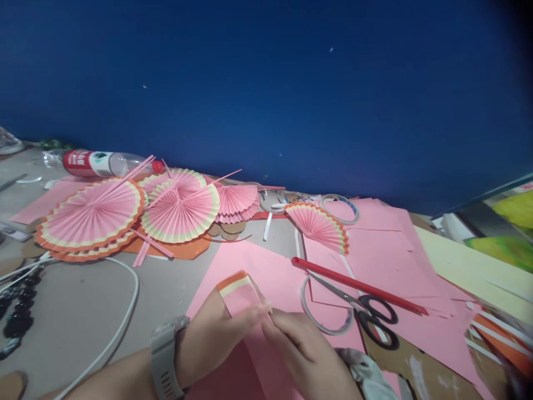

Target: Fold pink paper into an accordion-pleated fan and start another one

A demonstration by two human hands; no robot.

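Observation:
A folded pink paper strip [239, 294] with an orange and pale yellow end is held between both hands near the bottom middle. My left hand [220, 333], below a grey watch, is closed on the strip with its thumb on top. Closed on the strip's right edge, my right hand [297, 339] has its fingertips close to the left thumb. Pink sheets [258, 261] lie beneath the hands. To the right are black-handled scissors [353, 300], a red stick [358, 283] and a tape roll [306, 305].
Round pleated pink fans [94, 211] lie at the back left, beside a plastic bottle [83, 163]. A half-round fan [318, 225] sits behind the scissors. A white cable [135, 289] curves at the left. Pale yellow paper [466, 272] is at the right, below a blue wall [266, 100].

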